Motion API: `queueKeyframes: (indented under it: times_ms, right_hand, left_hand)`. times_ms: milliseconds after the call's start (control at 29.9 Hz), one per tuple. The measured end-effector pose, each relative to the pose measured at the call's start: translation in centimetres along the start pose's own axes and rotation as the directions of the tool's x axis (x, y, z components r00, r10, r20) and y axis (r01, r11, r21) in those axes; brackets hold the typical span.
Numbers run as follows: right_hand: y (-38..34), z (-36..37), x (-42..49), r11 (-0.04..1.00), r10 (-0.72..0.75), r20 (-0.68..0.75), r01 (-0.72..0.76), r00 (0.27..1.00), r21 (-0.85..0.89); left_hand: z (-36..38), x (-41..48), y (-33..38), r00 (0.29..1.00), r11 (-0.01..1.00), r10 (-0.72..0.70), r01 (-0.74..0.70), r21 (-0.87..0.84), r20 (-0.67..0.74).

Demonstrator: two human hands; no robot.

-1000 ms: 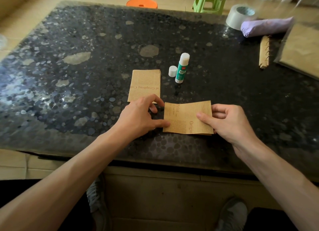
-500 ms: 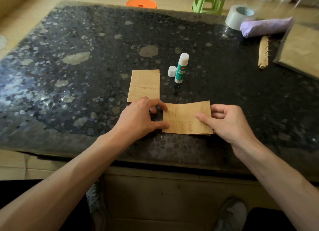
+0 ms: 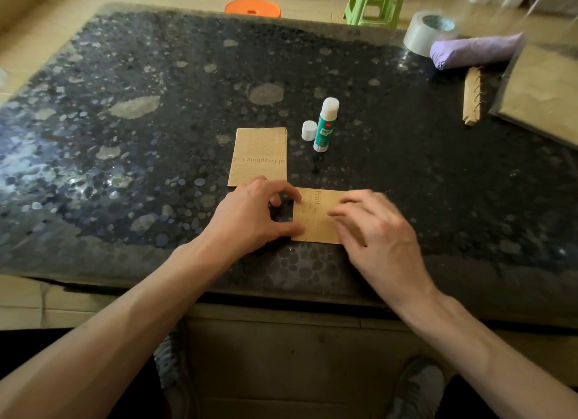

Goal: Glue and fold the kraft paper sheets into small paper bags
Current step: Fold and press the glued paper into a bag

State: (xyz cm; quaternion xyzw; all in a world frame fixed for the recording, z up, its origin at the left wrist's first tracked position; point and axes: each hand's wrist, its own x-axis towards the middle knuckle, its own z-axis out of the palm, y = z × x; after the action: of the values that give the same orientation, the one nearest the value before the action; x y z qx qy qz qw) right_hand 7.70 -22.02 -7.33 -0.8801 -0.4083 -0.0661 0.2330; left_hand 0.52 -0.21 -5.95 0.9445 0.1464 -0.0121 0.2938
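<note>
A folded kraft paper piece (image 3: 316,218) with printed text lies near the table's front edge. My left hand (image 3: 250,215) holds its left edge, thumb and index fingertip touching the paper. My right hand (image 3: 375,228) lies palm down over the piece's right half, fingers extended and blurred. A second folded kraft piece (image 3: 259,156) lies flat just beyond my left hand. An uncapped glue stick (image 3: 326,125) stands upright behind the papers, with its white cap (image 3: 309,131) beside it.
The dark speckled table (image 3: 125,137) carries a tape roll (image 3: 427,35), a purple folded umbrella (image 3: 475,51), a spiral notebook (image 3: 472,99) and a pack of kraft sheets (image 3: 544,96) at the far right. Green (image 3: 375,2) and orange (image 3: 253,7) stools stand beyond.
My right hand has moved from gripping the paper's right edge to lying over its right half, sweeping leftward. My left hand stays at the left edge.
</note>
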Motion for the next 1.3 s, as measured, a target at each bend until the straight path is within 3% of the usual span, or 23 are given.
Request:
queueKeyframes:
  times_ms: [234,367,668,902,1303]
  right_hand:
    - [-1.1,2.1,0.2,0.995,-0.053,0.146,0.04,0.988,0.089]
    - [-1.3,2.8,0.8,0.992,-0.124,0.22,0.119,0.968,0.032]
    - [-1.3,2.7,1.1,0.983,-0.089,0.38,0.144,0.921,-0.118]
    - [-1.3,2.6,1.1,0.986,-0.066,0.393,0.119,0.917,-0.114]
    - [2.3,0.6,0.0,0.974,0.15,0.363,-0.074,0.92,-0.214]
  left_hand:
    - [0.4,-0.1,-0.1,0.999,1.0,0.029,-0.028,0.013,-0.037]
    - [0.7,-0.4,-0.4,0.995,0.995,0.084,-0.08,0.063,-0.058]
    - [0.5,-0.3,-0.6,0.993,0.988,0.116,-0.112,0.105,-0.034]
    - [0.6,-0.3,-0.6,0.995,0.987,0.098,-0.095,0.13,-0.01]
    - [0.4,-0.3,-0.2,0.997,0.98,0.079,-0.082,0.181,0.026]
